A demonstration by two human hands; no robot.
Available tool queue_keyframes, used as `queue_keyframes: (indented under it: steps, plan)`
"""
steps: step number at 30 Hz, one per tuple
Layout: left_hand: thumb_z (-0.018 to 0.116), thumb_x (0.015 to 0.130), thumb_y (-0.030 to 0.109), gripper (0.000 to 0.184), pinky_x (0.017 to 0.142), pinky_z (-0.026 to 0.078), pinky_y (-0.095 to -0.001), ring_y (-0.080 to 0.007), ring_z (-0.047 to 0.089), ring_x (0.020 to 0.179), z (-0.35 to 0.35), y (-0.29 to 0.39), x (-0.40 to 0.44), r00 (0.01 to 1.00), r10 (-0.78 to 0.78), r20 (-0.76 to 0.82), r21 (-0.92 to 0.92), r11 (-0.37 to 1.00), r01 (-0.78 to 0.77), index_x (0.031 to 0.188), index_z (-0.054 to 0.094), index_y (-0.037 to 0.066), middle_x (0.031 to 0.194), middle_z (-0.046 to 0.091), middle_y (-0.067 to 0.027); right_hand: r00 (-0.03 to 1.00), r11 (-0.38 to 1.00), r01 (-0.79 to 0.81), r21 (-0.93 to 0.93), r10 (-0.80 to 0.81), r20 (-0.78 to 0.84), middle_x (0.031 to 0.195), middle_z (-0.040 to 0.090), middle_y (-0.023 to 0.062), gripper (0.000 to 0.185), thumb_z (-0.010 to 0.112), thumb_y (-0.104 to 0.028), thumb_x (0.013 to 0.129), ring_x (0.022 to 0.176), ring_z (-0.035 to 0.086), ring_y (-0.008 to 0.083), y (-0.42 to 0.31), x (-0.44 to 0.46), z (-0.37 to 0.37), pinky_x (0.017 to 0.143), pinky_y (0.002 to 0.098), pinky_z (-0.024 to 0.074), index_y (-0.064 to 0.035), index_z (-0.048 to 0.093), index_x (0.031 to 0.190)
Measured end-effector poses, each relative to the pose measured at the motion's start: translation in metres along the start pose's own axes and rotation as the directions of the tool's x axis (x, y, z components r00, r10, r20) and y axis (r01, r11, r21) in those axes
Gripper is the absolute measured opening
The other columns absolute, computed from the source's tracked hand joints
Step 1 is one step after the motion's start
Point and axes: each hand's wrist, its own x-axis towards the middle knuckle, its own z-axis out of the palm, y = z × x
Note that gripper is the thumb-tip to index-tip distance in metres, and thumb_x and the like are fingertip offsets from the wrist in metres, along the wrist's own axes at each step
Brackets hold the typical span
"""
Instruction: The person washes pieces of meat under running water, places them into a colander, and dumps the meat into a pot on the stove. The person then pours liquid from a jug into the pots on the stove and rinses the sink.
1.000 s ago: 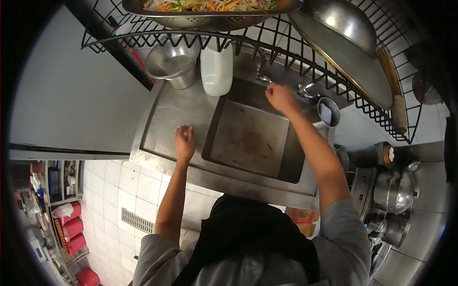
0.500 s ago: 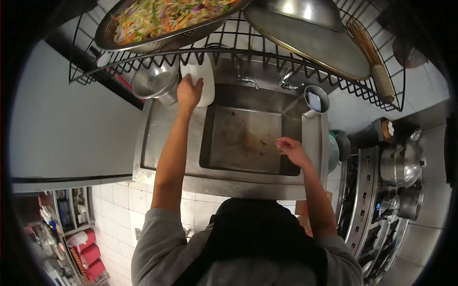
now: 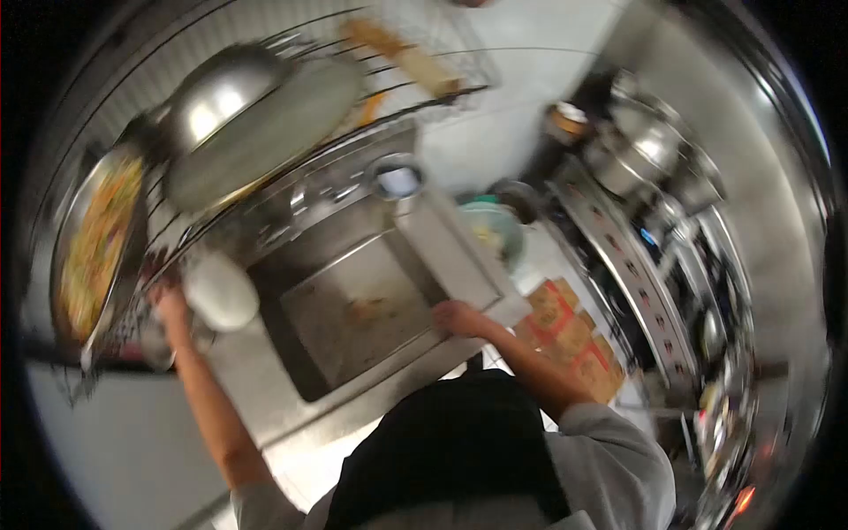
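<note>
My left hand (image 3: 166, 296) reaches to the left of a white plastic jug (image 3: 221, 291), under the edge of the wire rack; its fingers are smeared and partly hidden. Near the right front edge of the metal sink (image 3: 353, 309) is my right hand (image 3: 458, 318), blurred, with its fingers indistinct. A stained patch shows on the sink's bottom. Taps (image 3: 299, 199) stand along the sink's back side, and a metal cup (image 3: 396, 177) with something pale inside sits at its back right corner.
Overhead, the wire rack (image 3: 256, 181) holds a colander of shredded vegetables (image 3: 97, 252), a metal bowl (image 3: 225, 97), a large round lid (image 3: 274, 132) and a brush (image 3: 424, 71). Cardboard boxes (image 3: 574, 340), a green basin (image 3: 490, 234) and a stove (image 3: 632, 274) with pots are at the right.
The view has swung to the right and blurred. My left hand has gone from over the jug to its left side. My right hand has moved from above the sink to its front right edge.
</note>
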Motion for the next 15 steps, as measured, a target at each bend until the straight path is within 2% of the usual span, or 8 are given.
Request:
queue_keyframes:
  steps: [2, 4, 5, 6, 7, 9, 13, 15]
  plan:
    - [0.056, 0.093, 0.022, 0.032, 0.077, 0.043, -0.0451, -0.0331, 0.058, 0.087, 0.03, -0.027, 0.042, 0.97, 0.138, -0.198, -0.125, 0.978, -0.164, 0.116, 0.06, -0.001, 0.1, 0.062, -0.0184, 0.969, 0.971, -0.235, 0.045, 0.23, 0.087, 0.107, 0.068, 0.0146, 0.025, 0.062, -0.018, 0.088, 0.096, 0.065, 0.0295, -0.057, 0.015, -0.045, 0.084, 0.0383, 0.0517, -0.0021, 0.065, 0.107]
    - [0.051, 0.096, 0.021, 0.03, 0.07, 0.043, -0.0444, -0.0307, 0.059, 0.077, 0.043, -0.036, 0.074, 0.902, 0.25, -0.351, -0.223, 0.914, -0.34, 0.117, 0.061, 0.001, 0.092, 0.064, -0.0147, 0.896, 0.871, -0.444, 0.21, 0.438, 0.077, 0.103, 0.069, 0.0151, 0.024, 0.061, -0.019, 0.089, 0.094, 0.066, 0.0292, -0.068, 0.016, -0.047, 0.082, 0.0382, 0.0516, -0.0031, 0.064, 0.106]
    - [0.055, 0.098, 0.015, 0.023, 0.081, 0.05, -0.034, -0.0286, 0.063, 0.082, 0.001, -0.008, 0.053, 0.552, 0.69, -0.469, 0.436, 0.724, -0.534, 0.104, 0.065, -0.004, 0.101, 0.067, -0.0177, 0.852, 0.801, -0.518, 0.299, 0.516, 0.092, 0.1, 0.069, 0.0153, 0.024, 0.061, -0.019, 0.089, 0.093, 0.066, 0.029, -0.073, 0.014, -0.046, 0.082, 0.0382, 0.0516, -0.0035, 0.064, 0.106]
    - [0.053, 0.099, 0.02, 0.027, 0.076, 0.049, -0.0359, -0.0294, 0.062, 0.076, -0.008, 0.012, 0.039, 0.773, 0.397, -0.495, -0.082, 0.864, -0.497, 0.1, 0.066, -0.004, 0.093, 0.067, -0.0162, 0.851, 0.797, -0.514, 0.316, 0.52, 0.074, 0.096, 0.07, 0.0139, 0.024, 0.06, -0.02, 0.089, 0.089, 0.066, 0.0288, -0.077, 0.012, -0.047, 0.08, 0.0378, 0.0518, -0.0049, 0.065, 0.107]
    - [0.052, 0.1, 0.025, 0.031, 0.071, 0.049, -0.0378, -0.0302, 0.06, 0.07, -0.015, 0.03, 0.03, 0.94, 0.115, -0.322, -0.569, 0.77, -0.289, 0.096, 0.066, -0.003, 0.084, 0.066, -0.0146, 0.853, 0.792, -0.489, 0.366, 0.522, 0.011, 0.093, 0.068, 0.0165, 0.023, 0.06, -0.021, 0.088, 0.086, 0.065, 0.0315, -0.082, 0.009, -0.048, 0.079, 0.0401, 0.0509, -0.0032, 0.065, 0.103]
    - [0.051, 0.1, 0.027, 0.033, 0.068, 0.047, -0.0397, -0.0303, 0.058, 0.068, -0.059, 0.075, 0.002, 0.925, 0.174, -0.337, -0.44, 0.84, -0.318, 0.095, 0.064, -0.003, 0.077, 0.064, -0.015, 0.844, 0.782, -0.428, 0.453, 0.525, -0.11, 0.086, 0.065, 0.0216, 0.024, 0.06, -0.022, 0.087, 0.078, 0.062, 0.037, -0.091, 0.004, -0.047, 0.075, 0.0448, 0.0492, 0.0002, 0.064, 0.095]
    - [0.052, 0.099, 0.027, 0.032, 0.063, 0.044, -0.0423, -0.0309, 0.056, 0.065, -0.063, 0.078, 0.009, 0.925, 0.268, -0.268, -0.442, 0.819, -0.365, 0.095, 0.062, -0.004, 0.072, 0.061, -0.0167, 0.819, 0.78, -0.491, 0.387, 0.565, -0.101, 0.09, 0.067, 0.0196, 0.025, 0.061, -0.022, 0.086, 0.081, 0.063, 0.0377, -0.101, -0.009, -0.048, 0.076, 0.0448, 0.0501, -0.0013, 0.066, 0.099]
    - [0.053, 0.099, 0.026, 0.031, 0.064, 0.045, -0.0426, -0.0318, 0.058, 0.068, -0.053, 0.073, 0.016, 0.869, 0.327, -0.372, -0.338, 0.824, -0.455, 0.096, 0.063, -0.004, 0.075, 0.062, -0.019, 0.832, 0.809, -0.455, 0.372, 0.535, -0.148, 0.09, 0.068, 0.0188, 0.025, 0.061, -0.022, 0.086, 0.082, 0.064, 0.038, -0.099, -0.017, -0.044, 0.076, 0.0446, 0.0504, -0.0018, 0.067, 0.1]
